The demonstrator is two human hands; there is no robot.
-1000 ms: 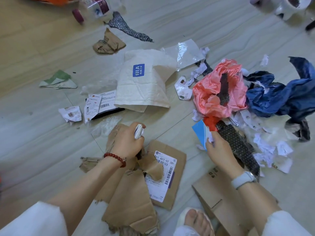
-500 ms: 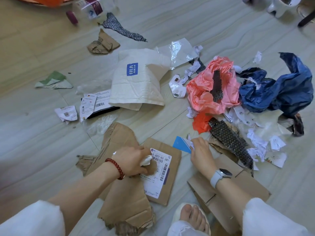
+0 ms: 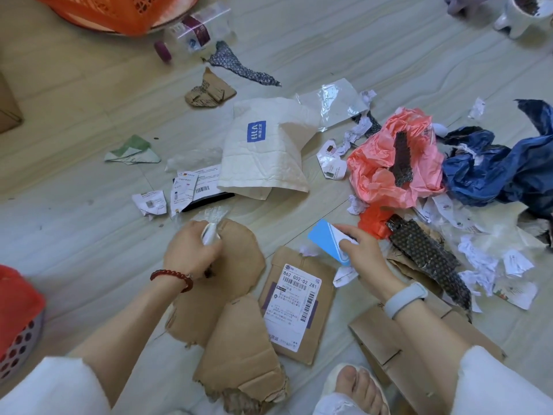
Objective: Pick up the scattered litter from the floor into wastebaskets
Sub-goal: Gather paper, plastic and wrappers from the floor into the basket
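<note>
Litter: left hand [image 3: 191,253] grips white scrap [image 3: 209,233]; right hand [image 3: 363,253] blue card [image 3: 324,239].

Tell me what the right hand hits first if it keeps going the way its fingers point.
The right hand, holding the blue-and-white card, points up-left; beyond lies bare floor, then probably the white HLA bag, though depth is uncertain.

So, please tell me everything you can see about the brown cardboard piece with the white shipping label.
The brown cardboard piece lies flat on the floor, between the two forearms. It is a roughly rectangular, torn-off panel of corrugated card, turned slightly, its top edge ragged. A white shipping label covers most of its face, with barcodes and the printed code 862 G02-02 Z81. Its left edge meets a larger torn cardboard sheet; which one overlaps is unclear. Neither hand touches it.
</note>
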